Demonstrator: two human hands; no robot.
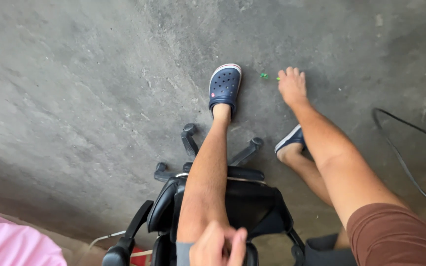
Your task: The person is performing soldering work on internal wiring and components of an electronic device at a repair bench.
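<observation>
My right hand (292, 84) reaches down to concrete floor (75, 98), fingers together, tips at small green piece (264, 76), far right of navy clog (224, 84). My left hand (218, 246) near, loosely curled, above black office chair (242, 207).

No packages, labels, signs, screens

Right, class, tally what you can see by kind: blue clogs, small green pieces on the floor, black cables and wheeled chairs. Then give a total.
Blue clogs: 2
Small green pieces: 2, one of them at the fingertips of the right hand
Black cables: 1
Wheeled chairs: 1
Total: 6
</observation>
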